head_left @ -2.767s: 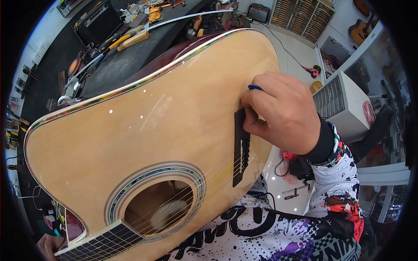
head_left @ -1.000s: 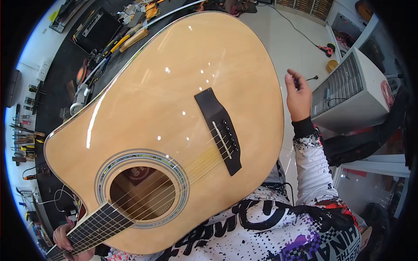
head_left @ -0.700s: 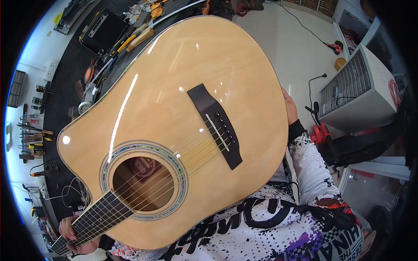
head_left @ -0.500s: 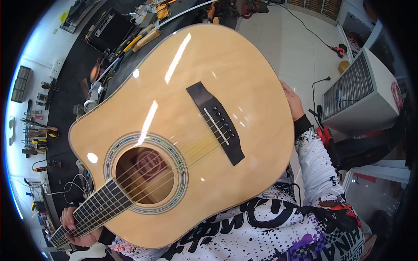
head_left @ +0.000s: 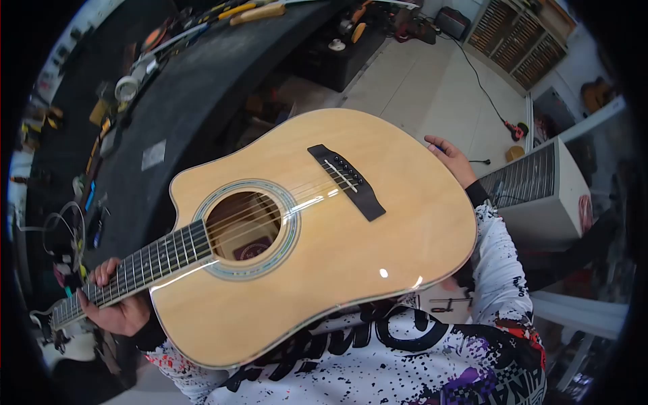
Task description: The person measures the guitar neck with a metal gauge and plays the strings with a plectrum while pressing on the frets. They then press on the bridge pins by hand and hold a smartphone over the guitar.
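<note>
A natural-finish acoustic guitar (head_left: 391, 243) with a cutaway body lies across my front, its strings facing up. My left hand (head_left: 118, 307) is closed around the fretted neck (head_left: 145, 266), thumb on the near side and fingertips on the far side. At the far edge of the body, beyond the dark bridge (head_left: 346, 182), is my right hand (head_left: 453, 162). A small blue thing (head_left: 439, 148) shows between its fingers. The right forearm runs along the guitar's tail end, and part of that hand is hidden behind the body.
A dark workbench (head_left: 202, 101) curves along the left, with hand tools, a tape roll (head_left: 126, 88) and cables on it. A grey slatted cabinet (head_left: 540, 182) stands at the right. Farther back are a red corded power tool (head_left: 516, 130) on the floor and a wooden rack (head_left: 516, 40).
The guitar has lowered and tipped away from the camera, its body shifting right. My right hand now shows more at the far edge, with the blue thing visible. The left hand stays on the neck.
</note>
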The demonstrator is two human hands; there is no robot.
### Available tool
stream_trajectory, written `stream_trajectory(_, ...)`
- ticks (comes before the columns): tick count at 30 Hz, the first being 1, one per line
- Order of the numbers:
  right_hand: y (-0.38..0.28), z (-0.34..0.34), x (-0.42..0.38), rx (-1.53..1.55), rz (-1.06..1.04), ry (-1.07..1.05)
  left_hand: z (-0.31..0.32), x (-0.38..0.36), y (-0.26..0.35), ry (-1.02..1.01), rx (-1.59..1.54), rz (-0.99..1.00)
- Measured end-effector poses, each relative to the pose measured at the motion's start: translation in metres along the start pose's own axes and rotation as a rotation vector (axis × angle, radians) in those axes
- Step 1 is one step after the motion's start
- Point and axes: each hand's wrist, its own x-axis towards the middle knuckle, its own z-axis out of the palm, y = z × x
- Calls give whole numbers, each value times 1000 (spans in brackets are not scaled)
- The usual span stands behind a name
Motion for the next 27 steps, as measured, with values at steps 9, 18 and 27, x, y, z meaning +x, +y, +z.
stream_trajectory(9,21,41,60,-271,193,-128,-53,-20,-3,512,72,62)
stream_trajectory(18,-96,84,141,-939,-350,-179,-49,-13,-6,644,109,104)
stream_trajectory(27,-168,319,66,-464,-487,-841,-36,2,-23,669,175,131)
